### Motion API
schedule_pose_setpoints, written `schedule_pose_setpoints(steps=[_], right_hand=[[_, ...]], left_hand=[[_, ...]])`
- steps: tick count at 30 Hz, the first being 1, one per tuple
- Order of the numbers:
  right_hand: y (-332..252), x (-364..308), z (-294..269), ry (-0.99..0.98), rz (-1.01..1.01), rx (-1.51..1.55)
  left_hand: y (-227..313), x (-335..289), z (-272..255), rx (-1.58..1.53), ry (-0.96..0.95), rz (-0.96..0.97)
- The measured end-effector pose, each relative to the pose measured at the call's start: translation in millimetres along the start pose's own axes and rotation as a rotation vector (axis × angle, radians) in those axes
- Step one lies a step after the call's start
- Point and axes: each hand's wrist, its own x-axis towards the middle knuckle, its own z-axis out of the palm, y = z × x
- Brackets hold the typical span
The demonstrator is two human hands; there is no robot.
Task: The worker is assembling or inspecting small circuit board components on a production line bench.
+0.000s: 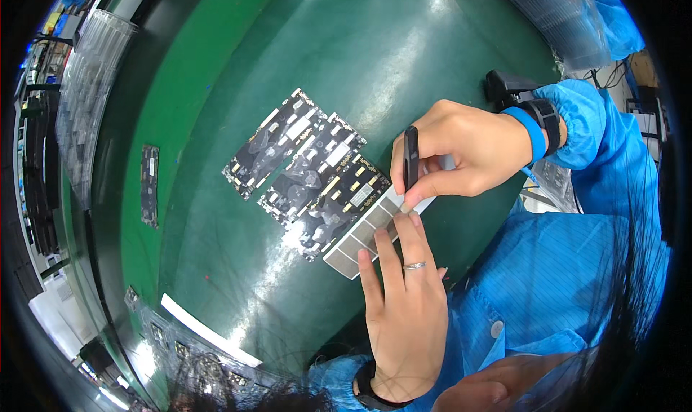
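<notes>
Left hand [407, 304], grip unclenched, rests on the strip [366, 230], presumably steadying it; right hand [465, 149], grip clasping a tool [411, 152].

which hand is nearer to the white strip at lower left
Left. The left hand, resting on the gray sheet, is right of the white strip; the right hand, holding a black tool, is farther away, up and to the right.

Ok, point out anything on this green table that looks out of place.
One narrow black circuit board lies alone on the bright green strip at left, apart from the patterned black circuit boards grouped together. That makes it look stray, perhaps set aside. I see no spill.
</notes>
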Motion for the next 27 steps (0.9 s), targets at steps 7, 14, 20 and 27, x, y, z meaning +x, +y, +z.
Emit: schedule_pose_setpoints(steps=[7,14,20,27], right_hand=[[-13.8,6.3,-11.3,0.185,0.156,0.273],[3.9,82.0,-53.3,0.187,0.026,0.108],[14.5,96.2,-56.0,0.238,-0.001,0.074],[7.8,97.4,-57.3,0.234,0.019,0.049]], left_hand=[[-3.2,-1.0,-6.3,0.066,0.017,0.015],[-25.2,28.1,-21.0,-0.27,0.306,-0.045],[-50.6,68.5,-5.9,-0.102,0.502,-0.099],[-49.1,71.6,-14.1,-0.16,0.471,-0.102]])
